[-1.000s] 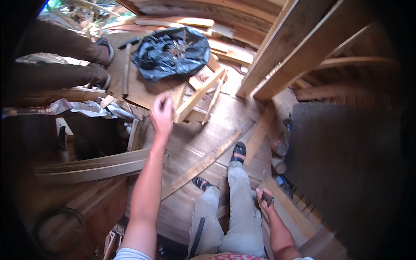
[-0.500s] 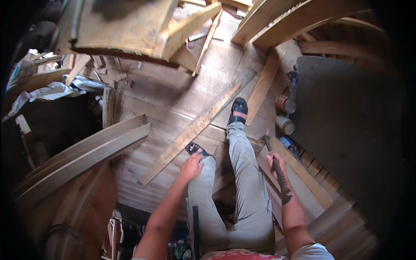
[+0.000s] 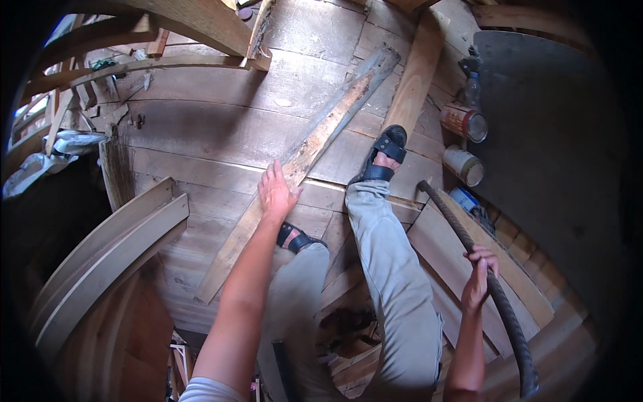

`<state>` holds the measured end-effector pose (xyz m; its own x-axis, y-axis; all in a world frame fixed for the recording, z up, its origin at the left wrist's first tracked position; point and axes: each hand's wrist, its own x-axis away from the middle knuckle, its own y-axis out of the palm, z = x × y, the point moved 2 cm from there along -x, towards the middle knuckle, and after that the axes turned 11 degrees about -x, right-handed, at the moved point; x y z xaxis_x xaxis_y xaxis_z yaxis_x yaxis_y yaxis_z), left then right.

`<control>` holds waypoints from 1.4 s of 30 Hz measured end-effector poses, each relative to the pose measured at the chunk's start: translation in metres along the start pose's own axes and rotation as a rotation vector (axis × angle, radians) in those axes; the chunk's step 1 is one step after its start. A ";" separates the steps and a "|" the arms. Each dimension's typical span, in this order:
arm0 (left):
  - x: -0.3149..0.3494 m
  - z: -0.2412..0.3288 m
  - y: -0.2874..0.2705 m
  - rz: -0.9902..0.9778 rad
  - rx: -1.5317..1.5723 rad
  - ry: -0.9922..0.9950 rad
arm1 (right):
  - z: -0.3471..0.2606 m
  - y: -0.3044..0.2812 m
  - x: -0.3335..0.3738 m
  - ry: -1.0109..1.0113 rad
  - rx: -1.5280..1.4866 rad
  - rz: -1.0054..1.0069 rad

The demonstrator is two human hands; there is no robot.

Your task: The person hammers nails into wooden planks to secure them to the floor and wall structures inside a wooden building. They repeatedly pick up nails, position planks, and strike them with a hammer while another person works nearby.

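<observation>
My right hand (image 3: pixel 478 278) is closed round a long dark ribbed steel bar (image 3: pixel 509 318), which slants from beside the boards at the right down to the lower edge. My left hand (image 3: pixel 276 193) reaches forward with fingers spread over a long rough plank (image 3: pixel 328 130). It seems to rest on the plank's surface, though contact under the palm is hidden. The plank lies diagonally across the wooden floor, its far part grey and worn. My sandalled feet stand near it, the right one (image 3: pixel 385 154) beyond the left one (image 3: pixel 298 239).
Two cans (image 3: pixel 463 122) lie beside a large dark panel (image 3: pixel 542 167) at the right. Loose boards (image 3: pixel 462 281) lie beside my right leg. Curved timbers (image 3: pixel 114 258) jut in at the left beside a dark opening (image 3: pixel 60 214). A beam (image 3: pixel 194 27) crosses the top left.
My left hand has moved forward from near my knee onto the plank. My right hand and the steel bar have swung right, with more of the bar showing. The view has shifted nearer the floor.
</observation>
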<state>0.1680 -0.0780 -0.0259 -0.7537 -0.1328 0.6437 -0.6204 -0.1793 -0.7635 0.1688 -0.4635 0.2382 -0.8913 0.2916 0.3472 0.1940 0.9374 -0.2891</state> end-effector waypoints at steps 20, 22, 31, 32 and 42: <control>0.112 -0.021 -0.199 -0.118 0.187 0.199 | 0.032 -0.015 0.014 -0.043 -0.060 0.082; 0.131 -0.025 -0.217 -0.108 0.227 0.233 | 0.018 -0.002 0.005 -0.064 -0.047 0.043; 0.213 0.014 -0.400 0.056 0.282 0.238 | -0.002 0.006 -0.017 0.060 0.205 -0.138; 0.221 0.019 -0.423 0.019 0.260 0.166 | -0.005 0.002 -0.016 0.065 0.206 -0.146; 0.259 0.062 -0.591 0.502 0.476 0.446 | -0.032 -0.042 0.007 -0.031 0.257 -0.196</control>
<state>0.3528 -0.0672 0.5954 -0.9945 0.0741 0.0736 -0.1036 -0.6092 -0.7862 0.1677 -0.4945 0.2807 -0.9144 0.1004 0.3921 -0.0889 0.8953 -0.4366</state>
